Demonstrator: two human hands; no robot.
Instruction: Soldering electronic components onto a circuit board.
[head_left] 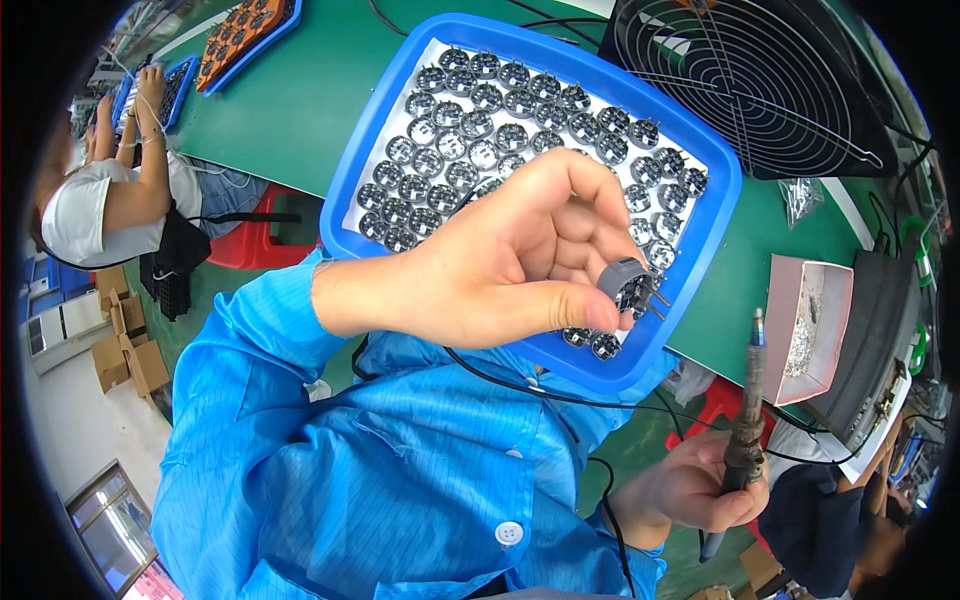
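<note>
My left hand (500,260) is raised over a blue tray (349,180), thumb and fingers closed around a small round black part with metal pins (627,284). Its pins point to the right. Inside the tray, on a white sheet, stand several rows of similar round parts (512,137); my left hand and forearm cover some of them. Lower right, my right hand (700,485) grips a soldering iron (745,430) by its dark handle, the tip pointing up and away from the round part.
A black fan with a wire guard (740,85) stands at the back right of the green table (290,130). Right of the tray is a pinkish open box (808,330) with silvery bits. A black cable (600,403) crosses before me. Co-workers sit left (120,200) and lower right (820,530).
</note>
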